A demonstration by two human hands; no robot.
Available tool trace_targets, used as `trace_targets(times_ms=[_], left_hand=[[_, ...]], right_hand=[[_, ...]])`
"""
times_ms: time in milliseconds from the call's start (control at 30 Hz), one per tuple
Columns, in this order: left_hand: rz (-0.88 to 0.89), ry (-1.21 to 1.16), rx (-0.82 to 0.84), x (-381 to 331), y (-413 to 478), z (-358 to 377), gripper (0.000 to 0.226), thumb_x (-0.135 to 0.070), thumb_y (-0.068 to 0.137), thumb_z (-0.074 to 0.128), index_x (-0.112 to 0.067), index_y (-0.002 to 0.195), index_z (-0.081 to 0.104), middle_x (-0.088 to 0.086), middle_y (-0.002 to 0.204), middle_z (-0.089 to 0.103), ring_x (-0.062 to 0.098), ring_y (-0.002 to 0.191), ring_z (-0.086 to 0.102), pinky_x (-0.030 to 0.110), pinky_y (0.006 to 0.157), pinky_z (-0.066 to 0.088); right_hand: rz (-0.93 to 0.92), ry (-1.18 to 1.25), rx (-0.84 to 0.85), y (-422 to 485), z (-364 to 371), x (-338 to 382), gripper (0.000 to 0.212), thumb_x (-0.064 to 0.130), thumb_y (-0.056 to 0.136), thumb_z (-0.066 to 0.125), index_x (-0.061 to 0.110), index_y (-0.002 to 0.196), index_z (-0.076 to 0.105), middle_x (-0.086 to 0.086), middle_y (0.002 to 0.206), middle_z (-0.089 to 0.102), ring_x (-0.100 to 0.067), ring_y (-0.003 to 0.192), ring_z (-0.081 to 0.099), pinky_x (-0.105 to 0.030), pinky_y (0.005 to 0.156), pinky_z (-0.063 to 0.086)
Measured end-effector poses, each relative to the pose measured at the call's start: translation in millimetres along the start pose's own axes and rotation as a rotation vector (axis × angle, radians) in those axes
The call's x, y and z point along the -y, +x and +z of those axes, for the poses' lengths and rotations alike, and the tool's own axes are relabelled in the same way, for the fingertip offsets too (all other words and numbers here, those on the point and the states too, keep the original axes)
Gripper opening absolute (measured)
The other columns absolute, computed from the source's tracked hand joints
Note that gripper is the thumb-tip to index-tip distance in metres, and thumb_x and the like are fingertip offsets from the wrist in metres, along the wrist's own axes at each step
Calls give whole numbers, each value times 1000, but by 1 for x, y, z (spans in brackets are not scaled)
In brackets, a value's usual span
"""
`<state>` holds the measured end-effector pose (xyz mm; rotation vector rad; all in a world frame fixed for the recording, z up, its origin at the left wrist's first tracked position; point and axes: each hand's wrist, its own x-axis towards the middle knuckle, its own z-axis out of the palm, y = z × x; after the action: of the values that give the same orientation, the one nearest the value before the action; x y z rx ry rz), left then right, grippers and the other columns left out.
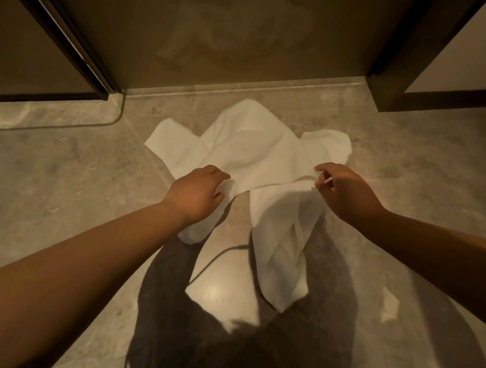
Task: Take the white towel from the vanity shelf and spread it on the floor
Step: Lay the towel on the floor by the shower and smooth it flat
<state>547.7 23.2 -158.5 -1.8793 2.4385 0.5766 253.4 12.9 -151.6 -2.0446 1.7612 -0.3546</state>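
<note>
Towel point(251, 154) edge at left fingers point(219, 174), right fingers point(322, 168)

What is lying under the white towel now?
Only the beige stone floor shows around the crumpled white cloth towel, held by the left hand and right hand. Whatever lies beneath its folds is covered and cannot be seen.

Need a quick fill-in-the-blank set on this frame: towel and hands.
1. The towel is ___ in colour.
2. ___ hands grip it: the left hand and the right hand.
3. The towel is bunched, and its far part lies on the ___.
Missing words: white; two; floor.
</note>
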Motion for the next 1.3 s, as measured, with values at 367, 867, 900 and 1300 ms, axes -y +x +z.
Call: trace_targets(times_ms=[367, 867, 900, 1300], left_hand=[[-82, 44, -167, -2, 8, 10, 55, -20, 86, 62, -10, 134, 36, 11, 129, 42, 31, 102, 50, 41, 66, 46], [-173, -9, -115, 14, 11, 6, 20, 5, 90, 47, 0, 109, 49, 19, 105, 53, 34, 87, 54, 42, 69, 43], [-175, -15, -118, 16, 9, 4, 19, 4, 90, 47, 0, 109, 49, 20, 105, 54, 35, 88, 54, 42, 70, 43], [-232, -8, -104, 47, -38, -19, 29, -12, 88, 55, -6, 116, 53, 18, 112, 54, 37, 97, 54, 45, 79, 46]], right_hand=[[244, 114, -52, 23, 21, 0, 22, 25, 93, 55, 11, 107, 65, -11, 108, 59, -14, 78, 54, -23, 75, 41], [213, 178, -53, 25, 21, 5, 8, 25, 87, 63, 17, 84, 61, 4, 77, 60, -3, 65, 51, -13, 56, 34], [201, 193, -60, 23, 20, 7, 8, 24, 86, 63, 17, 83, 60, 7, 74, 58, -2, 65, 50, -13, 56, 34], [110, 344, 47, -2, 8, 55, 7, 20, 83, 63, 14, 84, 62, 3, 68, 56, -10, 63, 48, -25, 64, 42]])
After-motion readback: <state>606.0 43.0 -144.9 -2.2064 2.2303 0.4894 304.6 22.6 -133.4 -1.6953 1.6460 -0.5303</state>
